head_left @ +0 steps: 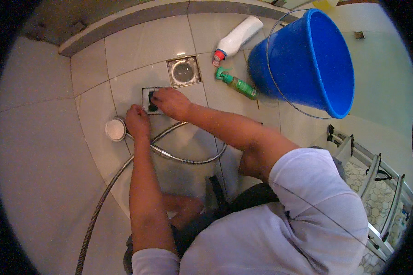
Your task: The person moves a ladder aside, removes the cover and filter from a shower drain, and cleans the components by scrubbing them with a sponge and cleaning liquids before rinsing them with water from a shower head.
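A square metal drain cover [146, 95] lies on the floor tiles, left of the open floor drain [185, 72]. My left hand [137, 121] is closed on its near-left edge and steadies it. My right hand [170, 102] comes over its right side, fingers bent around a small dark pad [152, 101] that presses on the cover; the fingers partly hide the pad. A round shower head [116, 129] lies just left of my left hand. Its metal hose [197, 161] loops beneath my forearms.
Right of the drain stand a blue bucket [284, 64], a white bottle [238, 39] with a red cap, and a green spray bottle [240, 85] lying down. A raised curb [133, 20] runs along the far side. A folded ladder [376, 178] lies at the right.
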The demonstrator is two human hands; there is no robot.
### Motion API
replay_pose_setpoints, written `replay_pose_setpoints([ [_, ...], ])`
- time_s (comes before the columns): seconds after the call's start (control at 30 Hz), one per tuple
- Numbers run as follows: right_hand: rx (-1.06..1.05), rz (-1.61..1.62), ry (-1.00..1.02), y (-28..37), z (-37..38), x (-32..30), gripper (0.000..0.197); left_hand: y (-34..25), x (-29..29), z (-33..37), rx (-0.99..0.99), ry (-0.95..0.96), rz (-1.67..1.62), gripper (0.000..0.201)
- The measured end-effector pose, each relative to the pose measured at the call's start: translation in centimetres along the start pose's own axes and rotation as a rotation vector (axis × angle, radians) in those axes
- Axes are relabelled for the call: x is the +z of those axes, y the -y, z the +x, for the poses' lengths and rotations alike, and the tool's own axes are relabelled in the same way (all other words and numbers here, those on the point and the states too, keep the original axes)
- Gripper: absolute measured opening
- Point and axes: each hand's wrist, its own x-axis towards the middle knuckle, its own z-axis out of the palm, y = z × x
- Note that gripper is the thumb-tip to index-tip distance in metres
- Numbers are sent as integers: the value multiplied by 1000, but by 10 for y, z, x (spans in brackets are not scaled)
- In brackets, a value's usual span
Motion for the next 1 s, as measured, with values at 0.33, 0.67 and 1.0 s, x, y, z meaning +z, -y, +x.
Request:
replay_pose_setpoints([
  [0.33, -235, -126, -160, 10, -21, 11, 36, 0, -1, -1, -47, 19, -80, 9],
  [0.67, -51, 64, -122, -2, -9, 3, 16, -3, 9, -4, -459, 210, -913, 14],
  [1.0, -74, 142, -124, 5, -52, 15, 18, -28, 10, -11, -74, 35, -109, 15],
])
